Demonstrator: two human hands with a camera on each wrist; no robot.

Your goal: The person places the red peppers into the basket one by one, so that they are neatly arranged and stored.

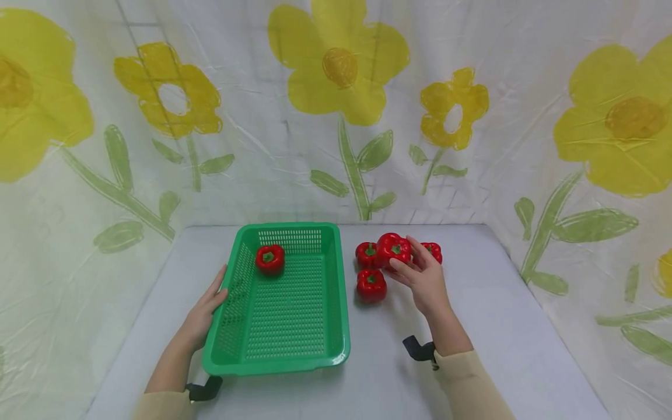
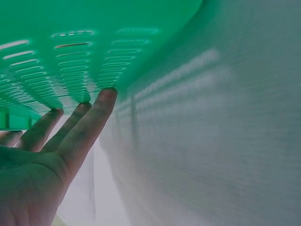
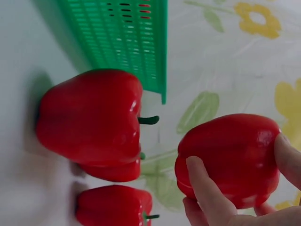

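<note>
Right hand (image 1: 429, 284) grasping a red pepper (image 1: 391, 248) above the table (image 1: 388, 361), near its far edge, three more peppers (image 1: 371, 286) standing lower, left hand (image 1: 201, 318) straight-fingered against the green basket (image 1: 278, 366), another pepper (image 1: 270, 261) inside by its far left corner

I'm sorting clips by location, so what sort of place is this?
Probably a curtained-off indoor work area: flower-patterned sheeting hangs behind and on both sides of a pale table, with a green basket and red peppers at hand.
</note>
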